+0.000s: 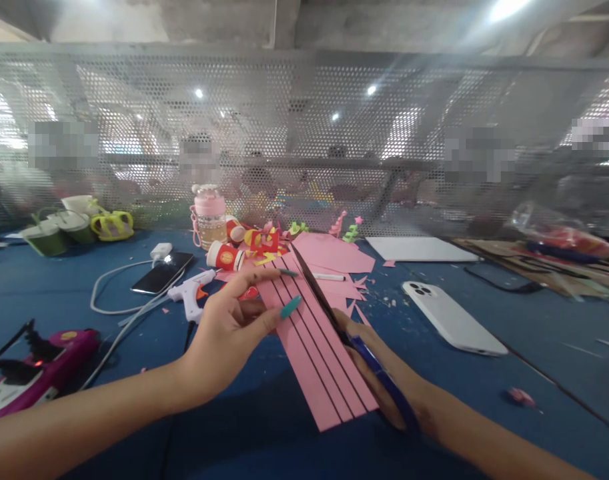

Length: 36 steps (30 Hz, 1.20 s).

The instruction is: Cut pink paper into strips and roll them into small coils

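A pink sheet (317, 353) with dark parallel lines slants down across the middle of the head view. My left hand (229, 323) pinches its upper left part, thumb on top and fingers partly behind it. Blue-handled scissors (384, 380) are in my right hand (379, 360), which is closed around the handles and partly hidden behind them and the sheet. The dark blades lie along the sheet's right side, pointing up and away. Behind the sheet, more pink paper (329, 253) lies on the blue table (209, 433).
Left are a glue gun (188, 293), a black phone (163, 272), cables and a magenta power strip (59, 363). A pink-topped bottle (210, 217) and red cups (225, 256) stand behind. A white phone (454, 319) lies right, near a white board (421, 249). A perforated screen (294, 133) rises behind.
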Tool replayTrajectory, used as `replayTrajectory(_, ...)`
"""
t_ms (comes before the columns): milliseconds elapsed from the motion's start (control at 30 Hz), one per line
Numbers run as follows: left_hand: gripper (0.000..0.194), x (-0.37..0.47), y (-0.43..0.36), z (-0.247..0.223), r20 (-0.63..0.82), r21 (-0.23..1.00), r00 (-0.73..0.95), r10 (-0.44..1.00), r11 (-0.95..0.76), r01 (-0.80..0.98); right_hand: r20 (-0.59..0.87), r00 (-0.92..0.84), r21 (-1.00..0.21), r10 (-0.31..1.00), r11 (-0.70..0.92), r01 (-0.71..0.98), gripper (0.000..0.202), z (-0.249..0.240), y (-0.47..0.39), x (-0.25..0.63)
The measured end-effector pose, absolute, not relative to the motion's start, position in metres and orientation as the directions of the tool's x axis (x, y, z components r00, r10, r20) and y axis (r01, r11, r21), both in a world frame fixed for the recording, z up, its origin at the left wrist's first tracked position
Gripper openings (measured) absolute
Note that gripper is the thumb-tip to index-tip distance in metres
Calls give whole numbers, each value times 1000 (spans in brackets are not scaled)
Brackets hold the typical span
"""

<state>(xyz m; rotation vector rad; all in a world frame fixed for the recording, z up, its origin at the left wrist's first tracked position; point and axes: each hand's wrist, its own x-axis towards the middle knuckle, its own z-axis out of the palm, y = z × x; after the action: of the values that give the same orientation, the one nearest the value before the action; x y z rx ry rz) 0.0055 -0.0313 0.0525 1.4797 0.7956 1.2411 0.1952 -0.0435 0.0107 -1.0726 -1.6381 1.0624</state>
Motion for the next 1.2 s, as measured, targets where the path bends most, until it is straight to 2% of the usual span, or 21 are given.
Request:
replayTrajectory(267, 42, 6, -32, 52, 290, 957, 263, 920, -273, -100, 176, -203, -961, 963, 213, 176, 21, 8, -45, 195)
replayTrajectory(467, 41, 5, -32, 51, 284, 959, 262, 922, -279, -57, 253, -279, -926, 926, 315, 208, 15, 7, -43, 201)
replayTrajectory(733, 43, 4, -32, 50, 285, 957, 267, 921, -287, -31, 369, -385, -821, 846, 491, 291, 21, 7, -42, 203)
replayTrajectory(1000, 38, 6, -31, 50, 287, 957, 262, 922, -289, -31, 389, -418, -739, 821, 550, 391, 19, -1, -37, 205)
replayTrajectory(1200, 37, 5, -32, 50, 286, 958, 274, 918, -285, -44, 365, -401, -751, 840, 520, 407, 15, 2, -42, 203)
